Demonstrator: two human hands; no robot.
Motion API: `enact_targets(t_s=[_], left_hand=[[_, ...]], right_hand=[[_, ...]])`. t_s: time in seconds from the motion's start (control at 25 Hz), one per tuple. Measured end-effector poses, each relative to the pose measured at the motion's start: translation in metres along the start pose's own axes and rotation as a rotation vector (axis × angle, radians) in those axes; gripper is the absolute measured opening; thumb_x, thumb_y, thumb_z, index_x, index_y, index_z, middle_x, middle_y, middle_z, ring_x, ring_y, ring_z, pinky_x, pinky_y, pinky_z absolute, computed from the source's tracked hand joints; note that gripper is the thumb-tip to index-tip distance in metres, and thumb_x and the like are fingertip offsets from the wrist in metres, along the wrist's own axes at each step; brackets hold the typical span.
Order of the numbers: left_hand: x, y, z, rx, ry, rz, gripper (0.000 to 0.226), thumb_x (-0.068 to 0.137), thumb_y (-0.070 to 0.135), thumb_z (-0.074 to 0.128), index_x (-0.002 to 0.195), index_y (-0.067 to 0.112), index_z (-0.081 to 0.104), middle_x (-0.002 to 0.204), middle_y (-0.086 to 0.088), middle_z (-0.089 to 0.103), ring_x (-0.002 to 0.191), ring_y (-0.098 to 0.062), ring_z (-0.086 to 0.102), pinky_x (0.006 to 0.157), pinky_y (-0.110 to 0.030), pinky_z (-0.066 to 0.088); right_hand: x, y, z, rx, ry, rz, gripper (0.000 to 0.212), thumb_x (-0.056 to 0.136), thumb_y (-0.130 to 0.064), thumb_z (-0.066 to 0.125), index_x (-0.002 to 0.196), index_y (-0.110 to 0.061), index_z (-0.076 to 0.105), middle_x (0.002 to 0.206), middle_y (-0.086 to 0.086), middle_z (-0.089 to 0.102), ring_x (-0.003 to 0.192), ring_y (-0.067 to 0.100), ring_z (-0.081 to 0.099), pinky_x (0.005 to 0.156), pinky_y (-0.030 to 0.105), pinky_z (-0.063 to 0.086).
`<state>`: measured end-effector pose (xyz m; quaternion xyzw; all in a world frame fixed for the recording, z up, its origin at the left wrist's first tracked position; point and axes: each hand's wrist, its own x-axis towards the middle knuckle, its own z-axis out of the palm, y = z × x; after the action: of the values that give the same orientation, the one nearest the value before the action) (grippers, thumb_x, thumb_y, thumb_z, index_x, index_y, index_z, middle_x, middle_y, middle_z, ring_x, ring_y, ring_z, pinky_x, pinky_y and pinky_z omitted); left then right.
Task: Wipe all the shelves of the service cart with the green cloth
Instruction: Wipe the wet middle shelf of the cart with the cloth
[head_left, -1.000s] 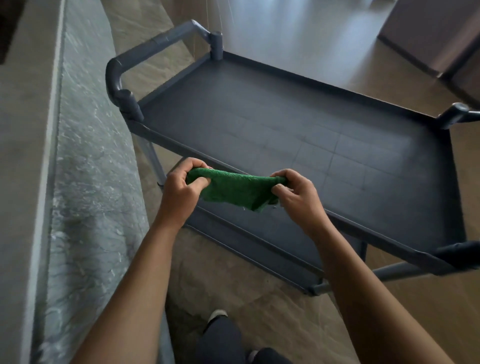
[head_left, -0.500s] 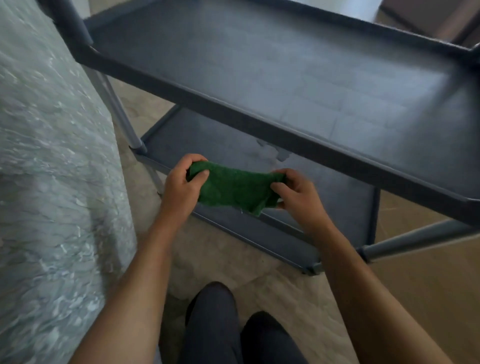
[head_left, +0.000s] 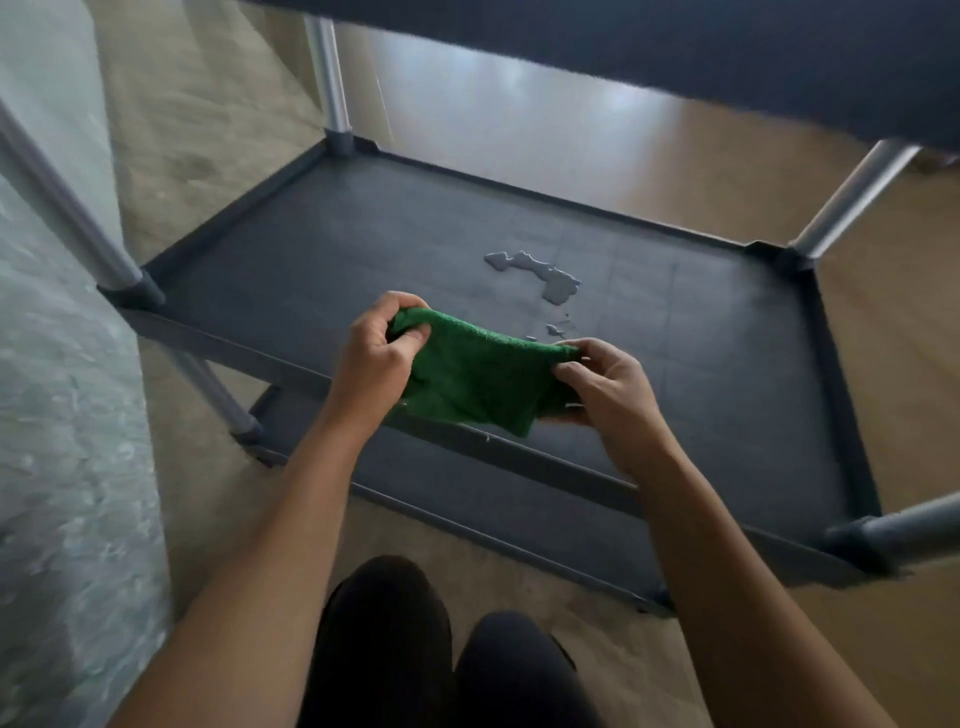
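Green cloth (head_left: 480, 382) mid-frame, your left hand (head_left: 376, 358) and right hand (head_left: 605, 387) each pinching an end, above the middle shelf (head_left: 311, 260); puddle (head_left: 537, 275) just beyond.

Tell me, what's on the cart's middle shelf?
A puddle of liquid lies on the middle shelf, beyond the green cloth that the left hand and right hand hold. The patch beneath them is hidden.

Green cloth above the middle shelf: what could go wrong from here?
The puddle on the middle shelf may be smeared, not absorbed, or pushed over the edge onto the lower shelf. The green cloth is bunched between the left hand and the right hand, so little may touch the surface.
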<state>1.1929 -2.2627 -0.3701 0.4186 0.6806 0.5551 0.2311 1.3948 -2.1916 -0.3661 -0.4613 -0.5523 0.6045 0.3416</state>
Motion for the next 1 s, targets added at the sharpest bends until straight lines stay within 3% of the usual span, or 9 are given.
enact_targets(t_s=[0.12, 0.36, 0.48, 0.6, 0.84, 1.0], left_hand=[[0.013, -0.017, 0.021, -0.025, -0.028, -0.002, 0.014, 0.088, 0.004, 0.058, 0.092, 0.016, 0.064, 0.079, 0.001, 0.059, 0.074, -0.015, 0.056, 0.066, -0.036, 0.052], [0.031, -0.032, 0.060, -0.008, -0.158, -0.035, 0.016, 0.086, 0.005, 0.063, 0.091, 0.020, 0.066, 0.082, -0.002, 0.061, 0.073, -0.018, 0.060, 0.061, -0.027, 0.052], [0.034, -0.037, 0.076, 0.127, -0.283, -0.022, 0.015, 0.085, 0.010, 0.066, 0.095, 0.021, 0.065, 0.090, -0.001, 0.059, 0.077, -0.017, 0.059, 0.063, -0.025, 0.052], [0.035, -0.039, 0.090, 0.398, -0.300, 0.121, 0.017, 0.084, 0.015, 0.068, 0.097, 0.023, 0.063, 0.098, 0.002, 0.058, 0.086, -0.015, 0.055, 0.073, -0.023, 0.041], [0.016, -0.044, 0.111, 0.645, -0.211, 0.417, 0.025, 0.082, 0.015, 0.068, 0.107, 0.019, 0.068, 0.117, -0.003, 0.055, 0.114, -0.025, 0.045, 0.087, -0.031, 0.030], [0.014, -0.046, 0.109, 0.619, -0.283, 0.446, 0.018, 0.085, 0.014, 0.064, 0.100, 0.020, 0.072, 0.117, 0.001, 0.063, 0.117, -0.022, 0.049, 0.089, -0.031, 0.028]], right_hand=[[0.014, 0.023, -0.009, 0.034, 0.057, -0.026, 0.019, 0.089, 0.006, 0.052, 0.085, -0.008, 0.064, 0.070, 0.006, 0.067, 0.059, 0.016, 0.067, 0.052, 0.032, 0.056], [0.025, 0.044, -0.042, 0.052, 0.222, -0.032, 0.014, 0.086, 0.007, 0.058, 0.082, -0.005, 0.063, 0.063, 0.005, 0.064, 0.048, 0.012, 0.063, 0.045, 0.023, 0.052], [0.025, 0.050, -0.064, -0.041, 0.312, -0.021, 0.014, 0.085, 0.004, 0.062, 0.082, -0.010, 0.063, 0.073, 0.010, 0.066, 0.053, 0.013, 0.065, 0.045, 0.024, 0.051], [0.023, 0.063, -0.077, -0.138, 0.348, -0.021, 0.017, 0.084, 0.000, 0.065, 0.085, -0.017, 0.064, 0.093, 0.015, 0.068, 0.069, 0.020, 0.067, 0.053, 0.030, 0.054], [0.020, 0.080, -0.079, -0.349, 0.367, -0.105, 0.025, 0.085, -0.011, 0.065, 0.109, -0.014, 0.066, 0.098, 0.009, 0.069, 0.088, 0.023, 0.068, 0.079, 0.038, 0.057], [0.016, 0.075, -0.078, -0.210, 0.350, -0.078, 0.020, 0.086, -0.003, 0.062, 0.102, -0.014, 0.066, 0.098, 0.011, 0.069, 0.080, 0.022, 0.069, 0.071, 0.035, 0.059]])
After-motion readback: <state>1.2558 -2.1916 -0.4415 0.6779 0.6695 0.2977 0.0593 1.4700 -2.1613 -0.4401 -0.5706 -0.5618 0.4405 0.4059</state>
